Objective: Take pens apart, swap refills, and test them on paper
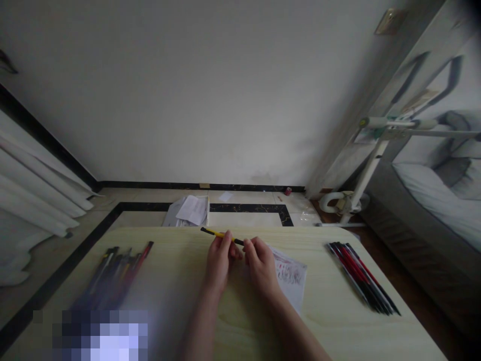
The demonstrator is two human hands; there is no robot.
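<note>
Two hands hold a yellow-and-black pen (218,233) over the far half of a pale table, at the lower centre of the frame.
The left hand (219,258) grips the barrel while the fingers of the right hand (262,265) pinch its black end; scribbled paper (293,278) lies partly beneath the right hand. Red, black and clear pens (364,278) lie together on the table (169,250) at lower right, and a blurred group of pens (116,268) at lower left. Beyond are a white curtain (33,190) at left, loose papers (192,209) on the floor and a grey sofa (379,205) at right.
</note>
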